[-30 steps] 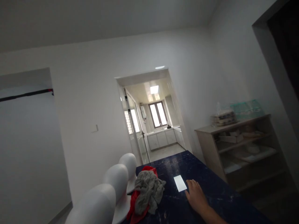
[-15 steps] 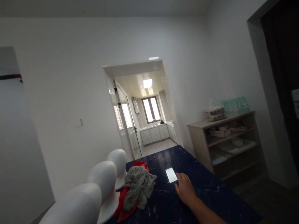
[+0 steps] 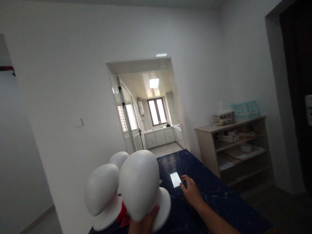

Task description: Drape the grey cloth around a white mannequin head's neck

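My left hand [image 3: 143, 223] grips the neck of a white mannequin head [image 3: 139, 183] and holds it up tilted above the dark blue marble table [image 3: 209, 198]. Only the thumb and part of the palm show at the bottom edge. My right hand [image 3: 191, 191] rests on the tabletop with fingers spread, just right of a bright rectangular reflection [image 3: 175, 179]. Two more white mannequin heads [image 3: 102, 190] stand at the table's left edge, the far one [image 3: 118, 158] partly hidden. A scrap of red cloth [image 3: 123, 214] peeks out between them.
A wooden shelf unit [image 3: 234, 146] with boxes and packets stands against the right wall. A doorway [image 3: 146, 107] ahead opens onto a bright kitchen with white cabinets. A white wall runs along the left. A dark opening [image 3: 297, 81] lies at the far right.
My left hand has lifted the nearest mannequin head up in front of the camera, hiding the grey and red cloths. My right hand stayed flat on the table.
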Motion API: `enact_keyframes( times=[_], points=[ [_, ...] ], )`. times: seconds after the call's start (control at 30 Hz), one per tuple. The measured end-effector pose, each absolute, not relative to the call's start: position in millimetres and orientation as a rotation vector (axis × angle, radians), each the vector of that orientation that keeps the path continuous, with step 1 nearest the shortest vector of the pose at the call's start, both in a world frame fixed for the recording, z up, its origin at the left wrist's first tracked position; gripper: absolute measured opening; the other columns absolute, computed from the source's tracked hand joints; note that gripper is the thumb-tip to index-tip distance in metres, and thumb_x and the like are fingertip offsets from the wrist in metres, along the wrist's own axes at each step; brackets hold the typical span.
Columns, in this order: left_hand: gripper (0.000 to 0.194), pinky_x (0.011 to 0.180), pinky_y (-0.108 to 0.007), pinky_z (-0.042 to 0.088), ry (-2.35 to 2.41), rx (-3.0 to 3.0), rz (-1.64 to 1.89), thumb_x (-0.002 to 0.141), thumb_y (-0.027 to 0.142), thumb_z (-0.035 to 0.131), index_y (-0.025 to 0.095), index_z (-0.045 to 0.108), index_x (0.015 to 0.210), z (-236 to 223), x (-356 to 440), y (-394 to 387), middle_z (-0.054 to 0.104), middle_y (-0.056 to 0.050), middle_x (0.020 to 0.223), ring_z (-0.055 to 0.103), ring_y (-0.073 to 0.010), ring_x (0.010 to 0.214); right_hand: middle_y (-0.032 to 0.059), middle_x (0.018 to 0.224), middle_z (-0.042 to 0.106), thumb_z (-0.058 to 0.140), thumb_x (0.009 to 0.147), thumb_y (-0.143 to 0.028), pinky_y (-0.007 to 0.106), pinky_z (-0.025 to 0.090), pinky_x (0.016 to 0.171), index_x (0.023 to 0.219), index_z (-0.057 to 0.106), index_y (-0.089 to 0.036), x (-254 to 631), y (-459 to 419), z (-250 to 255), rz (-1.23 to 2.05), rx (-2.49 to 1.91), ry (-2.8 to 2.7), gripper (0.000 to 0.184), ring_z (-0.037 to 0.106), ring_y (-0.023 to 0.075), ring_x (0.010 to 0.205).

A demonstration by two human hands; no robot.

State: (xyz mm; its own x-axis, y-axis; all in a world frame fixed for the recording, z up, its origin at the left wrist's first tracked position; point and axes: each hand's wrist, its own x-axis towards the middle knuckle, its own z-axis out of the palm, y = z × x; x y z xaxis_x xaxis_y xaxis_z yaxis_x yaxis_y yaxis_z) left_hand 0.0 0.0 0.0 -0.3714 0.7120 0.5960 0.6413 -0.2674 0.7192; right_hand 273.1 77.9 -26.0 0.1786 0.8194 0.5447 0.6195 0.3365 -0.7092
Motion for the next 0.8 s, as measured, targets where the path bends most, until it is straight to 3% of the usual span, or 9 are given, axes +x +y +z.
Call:
enact_keyframes(
  times=[0.17,0.43,0.57,0.8],
  points=[
    [0.067,0.099,-0.049,0.055,1.416,1.871,1.676,0.074,0.057,0.079,0.012,0.067,0.122,-2.4,74.7,82.5,0.076,-0.019,0.119,0.071,-0.0381,0.115,0.0088,0.104,0.074,0.053,0.093,-0.038,0.038,0.054,0.093,0.117,0.067,-0.021,279.2,82.2,-25.4,0.353,-1.193,-1.465,0.032,0.070,0.0256,0.101],
    [0.067,0.104,-0.047,0.054,1.168,1.911,1.559,0.081,0.052,0.077,0.017,0.060,0.134,-40.8,90.0,116.5,0.074,-0.017,0.129,0.070,-0.0349,0.120,0.0108,0.136,0.070,0.064,0.089,-0.031,0.041,0.048,0.112,0.143,0.058,-0.022,273.5,83.0,-29.2,0.569,-1.082,-1.539,0.055,0.065,0.0258,0.127],
    [0.073,0.108,-0.047,0.053,1.104,1.884,1.482,0.078,0.052,0.080,0.018,0.058,0.139,-40.0,88.4,111.7,0.073,-0.016,0.134,0.069,-0.0348,0.123,0.0102,0.143,0.066,0.068,0.087,-0.029,0.041,0.045,0.116,0.145,0.056,-0.022,268.9,86.3,-30.1,0.635,-1.035,-1.546,0.059,0.061,0.0249,0.134],
    [0.066,0.111,-0.049,0.051,1.095,1.876,1.513,0.080,0.050,0.079,0.019,0.061,0.136,-30.0,91.7,105.3,0.071,-0.016,0.137,0.065,-0.0357,0.128,0.0098,0.147,0.064,0.067,0.088,-0.030,0.044,0.043,0.118,0.150,0.047,-0.026,268.7,86.8,-30.4,0.692,-1.006,-1.527,0.065,0.059,0.0257,0.137]
  ],
)
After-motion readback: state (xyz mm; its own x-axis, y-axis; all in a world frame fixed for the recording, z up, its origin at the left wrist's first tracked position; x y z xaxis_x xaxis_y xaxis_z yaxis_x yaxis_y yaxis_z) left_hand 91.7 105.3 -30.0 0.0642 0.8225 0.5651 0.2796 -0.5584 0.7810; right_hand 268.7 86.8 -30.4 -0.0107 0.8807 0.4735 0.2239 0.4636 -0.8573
